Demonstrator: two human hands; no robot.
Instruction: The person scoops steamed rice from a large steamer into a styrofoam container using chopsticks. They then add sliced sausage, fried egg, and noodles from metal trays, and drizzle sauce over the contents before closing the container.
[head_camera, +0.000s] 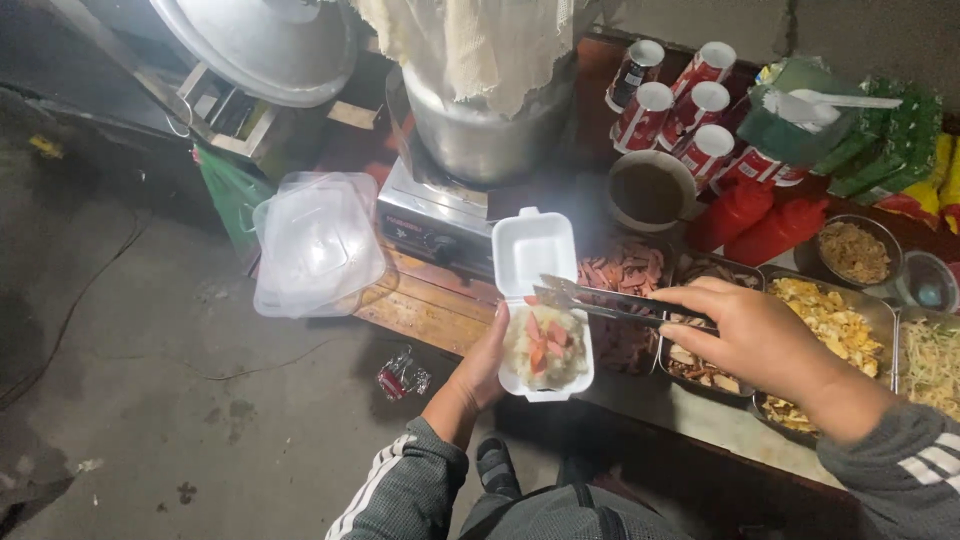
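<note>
Two hands are busy over the food stall's table (440, 300). The left hand (487, 360) cups a white foam clamshell box (540, 300) from below, fingers wrapped under its filled half, lid standing open away from the person. Inside sits a mound of pale rice with orange-pink sausage pieces (545, 345) on top. The right hand (760, 335) is clenched around a pair of metal tongs (600, 297), whose tips hover just above the box's hinge and look nearly closed; whether they carry a morsel I cannot tell. Just beyond the tong tips lies a metal tray of sliced pink sausage (625, 268), and right beneath the right-hand fingers sit a tray of brown strips (700, 365) and a tray of yellow scrambled egg (835, 320). By my reading, toppings are going onto the rice, with sausage already in place. A further topping would call for swinging the tongs over one tray, pinching a portion and carrying it back while the left hand keeps the box level.
</note>
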